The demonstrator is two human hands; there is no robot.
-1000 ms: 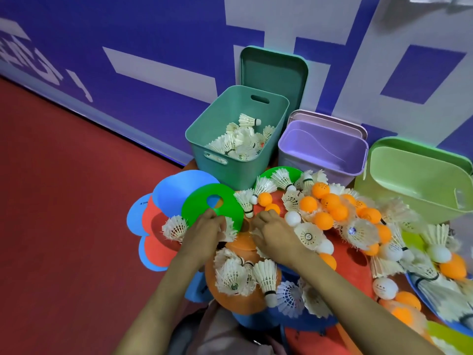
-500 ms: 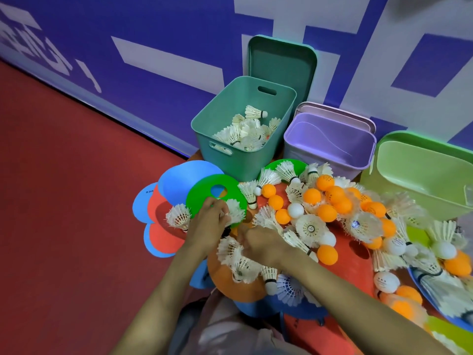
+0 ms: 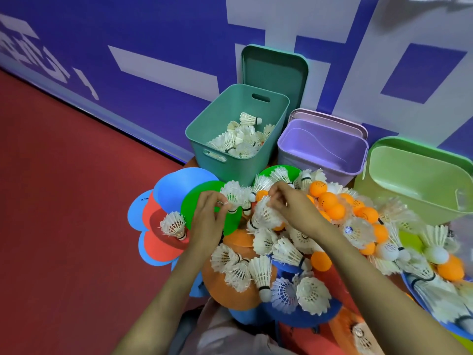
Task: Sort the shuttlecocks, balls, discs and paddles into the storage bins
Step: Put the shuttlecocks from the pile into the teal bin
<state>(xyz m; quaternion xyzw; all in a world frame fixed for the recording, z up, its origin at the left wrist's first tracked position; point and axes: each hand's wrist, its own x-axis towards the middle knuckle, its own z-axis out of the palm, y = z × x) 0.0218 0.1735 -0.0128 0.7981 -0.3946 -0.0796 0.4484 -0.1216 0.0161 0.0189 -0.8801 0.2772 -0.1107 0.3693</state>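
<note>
**Two shuttlecocks held over the pile**

The left hand point(image 3: 207, 222) is seen with its fingers curled, and a shuttlecock point(image 3: 232, 197) is pinched near its cork end at the fingertips. A green disc point(image 3: 195, 204) lies under this hand and is partly covered by the palm. On the hand's outer side a blue disc point(image 3: 176, 187) is overlapped by the green one. A lone shuttlecock point(image 3: 174, 225) is stood on a red disc point(image 3: 158, 243) just outside the left wrist.

The right hand point(image 3: 294, 207) is closed round the feathers of a second shuttlecock point(image 3: 263, 215). This one is held between the two hands, just beside the first. Orange balls point(image 3: 330, 201) are heaped close against the outer side of the right hand. A heap of shuttlecocks point(image 3: 261, 272) is spread between the two forearms, partly on an orange disc point(image 3: 230, 295).

Beyond the fingertips of both hands a teal bin point(image 3: 217, 139) is placed, and sorted shuttlecocks point(image 3: 243, 139) are seen inside it. A purple bin point(image 3: 320, 152) is set beyond the right hand. A green bin point(image 3: 409, 185) is set farther out on that side.
</note>
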